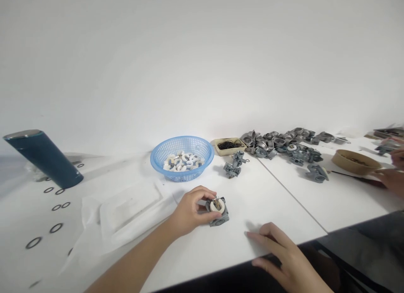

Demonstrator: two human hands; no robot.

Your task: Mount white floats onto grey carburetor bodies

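My left hand [192, 211] grips a small grey metal carburetor body [219, 222] on the white table, fingers and thumb at its left side. A white ring-shaped float [222, 206] sits on top of it, with brass-coloured parts inside the ring. My right hand [279, 251] is apart from it at the table's front edge, fingers spread and holding nothing. Beyond my left hand stands a blue plastic basket [153, 161] with several white floats [183, 161] in it. Two more carburetor bodies [232, 169] lie to its right.
A cream tray [217, 146] holds thin black rings. Grey carburetor parts [280, 142] are heaped along the wall. A co-worker's hand [391, 179] is near a tan bowl [339, 162]. A blue tumbler [53, 160], black rings [56, 228] and white plastic wrapping [107, 225] occupy the left.
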